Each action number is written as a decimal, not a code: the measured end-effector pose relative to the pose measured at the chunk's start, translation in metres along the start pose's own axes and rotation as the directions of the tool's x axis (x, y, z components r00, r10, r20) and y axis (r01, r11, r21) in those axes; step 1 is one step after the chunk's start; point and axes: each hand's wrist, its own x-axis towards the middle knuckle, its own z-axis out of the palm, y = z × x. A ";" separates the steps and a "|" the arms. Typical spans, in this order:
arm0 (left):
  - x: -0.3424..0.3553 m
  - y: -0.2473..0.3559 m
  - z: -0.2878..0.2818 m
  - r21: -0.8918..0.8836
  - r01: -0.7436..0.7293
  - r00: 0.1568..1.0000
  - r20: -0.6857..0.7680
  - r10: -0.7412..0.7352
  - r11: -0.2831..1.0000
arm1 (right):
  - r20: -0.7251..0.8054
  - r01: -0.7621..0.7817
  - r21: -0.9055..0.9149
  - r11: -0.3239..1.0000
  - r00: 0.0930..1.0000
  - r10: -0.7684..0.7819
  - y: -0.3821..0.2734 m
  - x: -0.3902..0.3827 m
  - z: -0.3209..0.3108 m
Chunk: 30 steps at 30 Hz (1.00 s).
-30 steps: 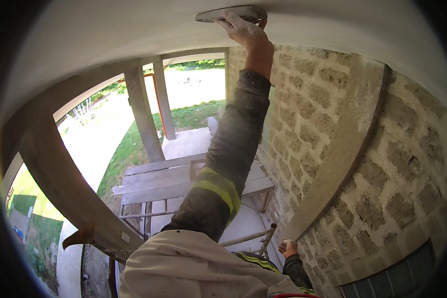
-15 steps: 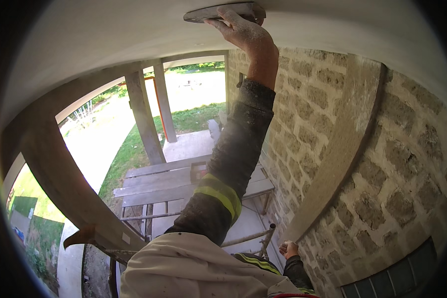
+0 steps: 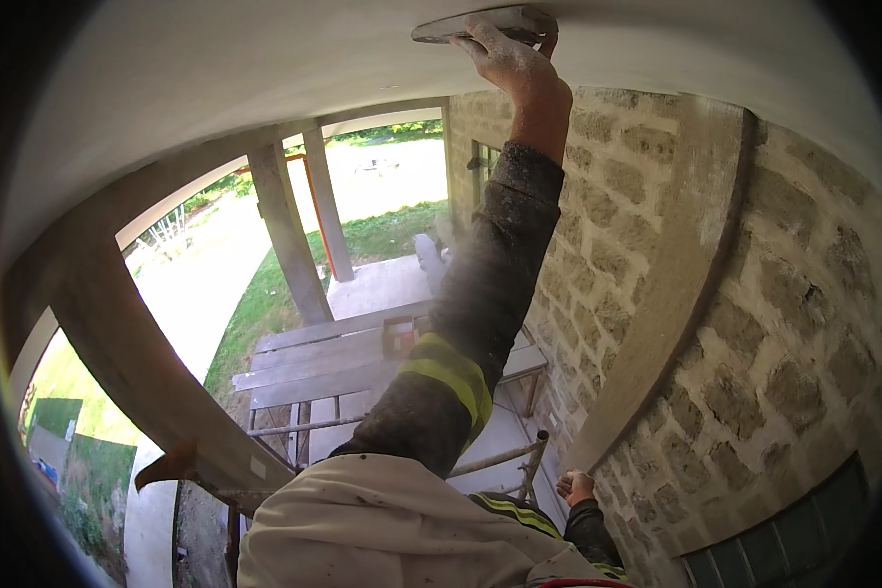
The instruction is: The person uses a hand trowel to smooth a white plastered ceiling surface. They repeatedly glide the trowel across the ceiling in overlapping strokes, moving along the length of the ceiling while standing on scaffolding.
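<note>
My left hand (image 3: 517,67) is raised at the top, fingers gripping a grey, dusty trowel (image 3: 442,29) against the pale ceiling (image 3: 265,69). The dark sleeve with a yellow band runs up the middle, hiding part of what lies below. Low on the right, my right hand (image 3: 575,487) has curled fingers beside the stone wall, near a scaffold pole (image 3: 490,459); whether it holds anything is too small to tell. Beige cloth (image 3: 372,519) covers the bottom centre.
A rough stone wall (image 3: 784,382) with a concrete pillar (image 3: 681,274) fills the right. Grey planks (image 3: 304,358) on metal scaffolding lie below, with a small box (image 3: 399,335). Concrete columns (image 3: 286,235) and beams frame grass and a path on the left, outside.
The raised hand and trowel went left along the ceiling, then back to the right, ending further right than at first. The low hand stays curled in about the same place.
</note>
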 end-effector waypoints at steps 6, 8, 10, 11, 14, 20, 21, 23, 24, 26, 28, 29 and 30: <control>-0.001 -0.006 -0.004 0.060 -0.417 0.889 0.237 0.393 0.907 | -0.003 0.028 -0.014 0.999 1.000 -0.028 0.005 -0.010 -0.007; 0.000 -0.004 -0.007 0.045 -0.198 0.975 0.107 0.192 0.979 | 0.001 0.032 0.004 0.999 0.999 -0.032 0.006 -0.016 -0.009; 0.003 -0.002 -0.010 -0.032 0.110 0.985 0.138 -0.104 0.993 | -0.064 0.023 0.034 0.999 0.998 -0.021 0.007 -0.022 -0.009; 0.004 -0.001 -0.011 -0.015 0.044 0.986 0.162 -0.041 0.999 | -0.080 0.044 0.038 0.998 0.996 -0.041 0.008 -0.023 -0.010; 0.011 -0.001 -0.015 0.007 -0.140 0.972 0.193 0.136 0.990 | -0.087 0.060 0.044 0.997 0.995 -0.056 0.012 -0.024 -0.012; 0.028 0.007 -0.018 -0.003 -0.111 0.992 0.064 0.111 0.994 | -0.046 0.032 0.077 0.997 0.999 -0.029 0.017 -0.016 -0.017; 0.031 0.013 -0.021 -0.046 0.126 0.992 0.030 -0.125 0.991 | -0.043 0.034 0.079 0.996 0.999 -0.031 0.017 -0.016 -0.016; 0.035 0.025 -0.027 0.010 0.060 0.986 0.154 -0.061 0.998 | -0.067 0.037 0.050 0.998 0.997 -0.033 0.016 -0.016 -0.015; 0.036 0.028 -0.027 0.033 0.004 0.987 0.157 -0.009 0.999 | -0.093 0.037 0.026 0.999 0.995 -0.034 0.016 -0.017 -0.014; 0.038 0.034 -0.028 0.055 -0.267 0.954 0.156 0.255 0.962 | -0.095 0.040 0.014 0.999 0.995 -0.039 0.015 -0.020 -0.011; 0.038 0.037 -0.027 0.113 -0.392 0.920 0.078 0.385 0.913 | -0.085 0.020 0.010 1.000 0.996 -0.019 0.015 -0.023 -0.008; 0.039 0.039 -0.027 0.133 -0.461 0.887 0.108 0.450 0.877 | -0.047 0.035 0.020 0.999 0.998 -0.034 0.015 -0.025 -0.007; 0.041 0.042 -0.029 0.164 -0.333 0.943 0.061 0.327 0.929 | -0.052 0.033 0.018 0.999 0.998 -0.032 0.015 -0.026 -0.006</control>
